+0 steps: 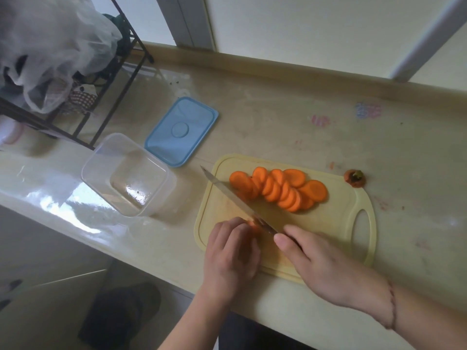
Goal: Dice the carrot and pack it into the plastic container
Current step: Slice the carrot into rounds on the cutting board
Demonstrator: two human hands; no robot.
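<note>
The left hand (pixel 231 251) pinched a small carrot piece (pixel 252 226) on the cutting board (pixel 338 223), fingers curled right beside the knife (pixel 235 199) gripped by the right hand (pixel 321 263); a slip risked a cut. The plastic container (pixel 129 174) stood empty on the table (pixel 290 122)

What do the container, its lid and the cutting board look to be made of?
Container: clear, glossy plastic, since the counter shows through its walls. Lid: opaque light-blue plastic with a moulded ring, smooth finish. Cutting board: pale yellow, probably plastic, matte, with a moulded groove and handle hole.
</note>
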